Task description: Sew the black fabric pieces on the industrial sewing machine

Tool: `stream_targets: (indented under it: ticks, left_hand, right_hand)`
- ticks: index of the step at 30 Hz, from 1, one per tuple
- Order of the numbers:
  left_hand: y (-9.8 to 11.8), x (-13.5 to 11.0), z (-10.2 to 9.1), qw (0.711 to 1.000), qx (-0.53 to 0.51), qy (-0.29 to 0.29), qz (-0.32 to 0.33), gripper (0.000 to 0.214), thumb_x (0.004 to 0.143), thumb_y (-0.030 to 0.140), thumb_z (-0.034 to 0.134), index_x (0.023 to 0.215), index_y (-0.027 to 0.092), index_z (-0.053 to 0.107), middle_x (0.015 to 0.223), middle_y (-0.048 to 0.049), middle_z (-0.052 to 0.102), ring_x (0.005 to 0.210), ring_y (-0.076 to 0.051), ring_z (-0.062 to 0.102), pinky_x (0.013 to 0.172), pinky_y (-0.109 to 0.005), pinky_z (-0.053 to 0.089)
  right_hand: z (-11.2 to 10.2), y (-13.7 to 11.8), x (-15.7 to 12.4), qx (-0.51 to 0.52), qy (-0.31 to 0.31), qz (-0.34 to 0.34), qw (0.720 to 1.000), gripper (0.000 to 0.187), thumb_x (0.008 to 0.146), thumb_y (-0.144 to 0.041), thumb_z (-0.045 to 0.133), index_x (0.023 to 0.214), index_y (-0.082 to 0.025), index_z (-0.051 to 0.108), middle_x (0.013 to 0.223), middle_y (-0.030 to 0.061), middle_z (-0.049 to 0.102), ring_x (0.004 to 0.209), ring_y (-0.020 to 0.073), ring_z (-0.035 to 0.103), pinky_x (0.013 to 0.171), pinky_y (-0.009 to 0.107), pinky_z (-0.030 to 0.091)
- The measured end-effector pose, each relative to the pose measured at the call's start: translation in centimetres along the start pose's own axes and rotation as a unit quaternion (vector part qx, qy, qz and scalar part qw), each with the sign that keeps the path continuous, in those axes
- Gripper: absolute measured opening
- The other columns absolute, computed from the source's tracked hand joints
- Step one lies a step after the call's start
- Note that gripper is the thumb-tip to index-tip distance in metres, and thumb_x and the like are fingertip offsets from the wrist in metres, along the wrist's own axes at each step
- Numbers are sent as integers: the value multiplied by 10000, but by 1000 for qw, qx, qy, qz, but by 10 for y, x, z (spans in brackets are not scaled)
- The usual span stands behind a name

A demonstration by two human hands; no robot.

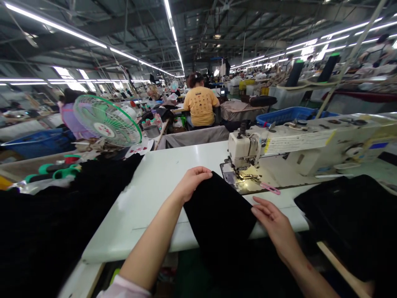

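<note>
A piece of black fabric point(221, 207) stretches between my two hands over the front edge of the white sewing table point(161, 178). My left hand point(192, 182) pinches its upper left corner. At the right edge, my right hand point(271, 219) grips the cloth between thumb and fingers. The fabric's lower part hangs toward my lap and blends into other dark cloth. Just beyond it stands the sewing machine head point(245, 149), its needle area lit, with the cloth apart from the needle. A pink-handled tool point(269, 188) lies beside the needle plate.
Dark cloth is heaped at the left point(40, 231), and more black fabric point(350, 215) lies at the right. A green-rimmed fan point(108, 120) stands left of the table. Behind the machine is a blue basket point(297, 112). A person in a yellow shirt point(201, 103) sits ahead.
</note>
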State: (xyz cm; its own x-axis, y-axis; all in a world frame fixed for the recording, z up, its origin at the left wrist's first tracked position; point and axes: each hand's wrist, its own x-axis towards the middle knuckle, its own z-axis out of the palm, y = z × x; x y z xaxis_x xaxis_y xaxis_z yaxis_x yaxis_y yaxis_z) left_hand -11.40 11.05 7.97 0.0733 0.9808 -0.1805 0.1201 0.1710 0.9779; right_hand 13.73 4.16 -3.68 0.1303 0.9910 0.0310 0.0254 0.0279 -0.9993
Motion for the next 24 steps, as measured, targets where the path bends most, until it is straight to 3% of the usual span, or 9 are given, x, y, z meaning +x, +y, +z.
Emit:
stream_targets:
  ticks: [8, 13, 17, 21, 24]
  left_hand:
    - [-12, 9, -7, 1000, -24, 9, -13, 278, 608, 364, 756, 771, 179, 627, 622, 37, 582, 509, -82, 493, 507, -209, 332]
    - [-19, 27, -10, 1000, 2, 24, -8, 277, 603, 346, 785, 765, 167, 648, 635, 32, 592, 539, -74, 489, 530, -206, 330]
    - [-25, 39, -17, 999, 37, 36, -11, 268, 630, 349, 771, 776, 160, 650, 603, 35, 571, 502, -67, 453, 510, -208, 301]
    - [-25, 44, -27, 995, 96, 33, -3, 274, 708, 374, 718, 873, 162, 664, 665, 19, 614, 542, -79, 503, 537, -210, 348]
    - [-24, 44, -32, 986, 167, 13, -5, 305, 705, 298, 736, 972, 162, 681, 769, -12, 674, 676, -128, 610, 632, -239, 448]
  right_hand:
    - [-7, -3, 9, -19, 10, -57, 998, 497, 760, -532, 733, 1116, -187, 692, 921, 81, 741, 871, 231, 695, 782, 370, 571]
    - [-2, -13, 21, 68, 7, 24, 997, 547, 690, -522, 790, 1107, -187, 675, 900, 61, 736, 879, 226, 696, 853, 403, 562]
    - [6, -18, 26, 136, -5, 65, 989, 511, 726, -542, 754, 1077, -184, 651, 835, 39, 722, 837, 210, 706, 841, 399, 569]
    - [9, -17, 33, 29, -44, 45, 998, 556, 630, -430, 806, 1089, -167, 635, 782, 4, 689, 695, 174, 664, 710, 350, 555]
    - [11, -13, 43, -9, -40, 30, 999, 543, 624, -400, 766, 1091, -162, 622, 714, -32, 647, 583, 138, 600, 644, 326, 523]
